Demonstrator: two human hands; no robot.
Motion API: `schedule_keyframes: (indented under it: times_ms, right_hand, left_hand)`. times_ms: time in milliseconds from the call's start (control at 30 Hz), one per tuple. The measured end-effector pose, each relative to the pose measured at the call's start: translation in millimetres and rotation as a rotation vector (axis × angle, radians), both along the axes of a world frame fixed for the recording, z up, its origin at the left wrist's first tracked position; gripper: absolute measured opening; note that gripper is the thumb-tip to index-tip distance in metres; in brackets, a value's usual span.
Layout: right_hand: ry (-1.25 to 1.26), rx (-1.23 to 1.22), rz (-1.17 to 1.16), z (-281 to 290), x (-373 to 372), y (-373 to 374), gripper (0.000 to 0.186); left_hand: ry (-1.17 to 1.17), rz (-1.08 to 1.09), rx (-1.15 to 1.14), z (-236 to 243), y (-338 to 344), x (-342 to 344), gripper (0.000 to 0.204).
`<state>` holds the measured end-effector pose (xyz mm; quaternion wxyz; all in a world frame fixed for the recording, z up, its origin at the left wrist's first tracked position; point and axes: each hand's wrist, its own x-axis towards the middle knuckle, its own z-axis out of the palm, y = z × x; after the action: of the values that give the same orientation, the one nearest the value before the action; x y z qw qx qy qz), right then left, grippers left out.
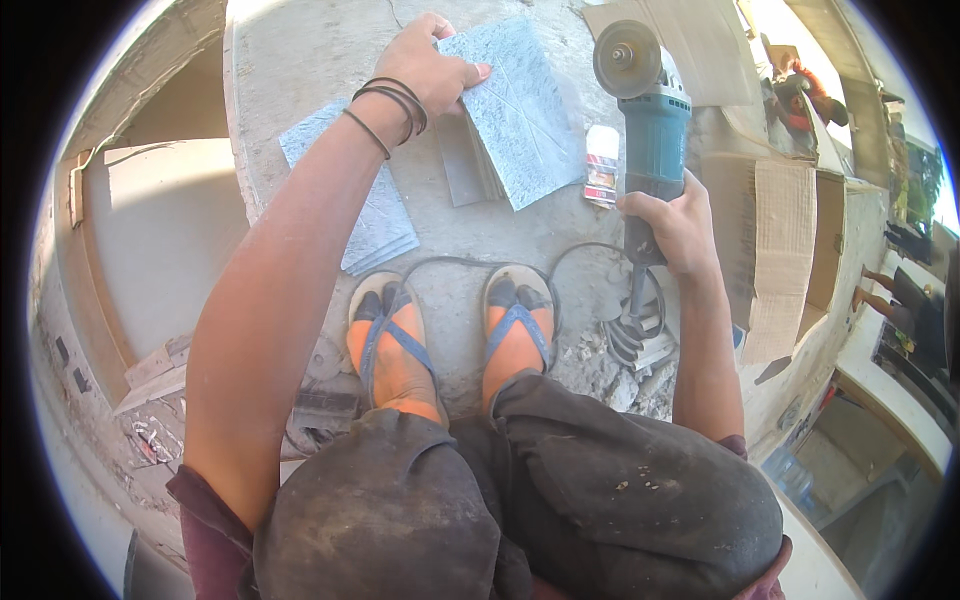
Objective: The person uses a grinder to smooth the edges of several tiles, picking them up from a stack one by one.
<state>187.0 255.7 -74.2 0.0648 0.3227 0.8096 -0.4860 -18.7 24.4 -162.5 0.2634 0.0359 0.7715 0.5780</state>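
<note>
My right hand (678,222) is wrapped round the grip of a teal angle grinder (655,130), its disc at the far end. With the thumb on its face and the fingers at its far edge, my left hand (430,68) grips a bluish-grey tile (520,115). That tile has scored lines crossing its face and lies tilted over several stacked tiles (465,165). Beside my left forearm is another stack of tiles (378,225), partly hidden by the arm. A small white bottle (601,165) with a red label stands between the tile and the grinder.
The grinder's black cord (470,262) runs past my sandalled feet (400,345). Rubble (635,385) lies at the right. An open cardboard box (780,255) stands beyond my right arm, with a flat cardboard sheet (690,45) behind the grinder. Other people (890,300) are at the far right.
</note>
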Motion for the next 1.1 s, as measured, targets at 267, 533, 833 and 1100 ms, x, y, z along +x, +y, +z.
schedule_keyframes:
  times_ms: [267, 533, 833, 1100]
  right_hand:
    - [-0.105, 0.128, 0.157, -16.5, -22.7, -16.9, 0.040]
    - [-0.128, 0.230, 0.235, -25.5, -34.4, -29.2, 0.043]
    - [-0.210, 0.262, 0.220, -24.9, -43.2, -29.5, 0.048]
    - [-0.213, 0.268, 0.181, -16.5, -8.8, -41.0, 0.046]
  left_hand:
    - [-0.164, 0.185, 0.120, 5.5, -140.7, 14.3, 0.039]
    - [-0.247, 0.320, 0.092, -26.0, -193.4, 22.9, 0.033]
    - [-0.160, 0.268, -0.070, -61.3, -193.4, 18.2, 0.029]
    - [0.005, 0.120, -0.450, -66.4, -197.0, 10.7, 0.056]
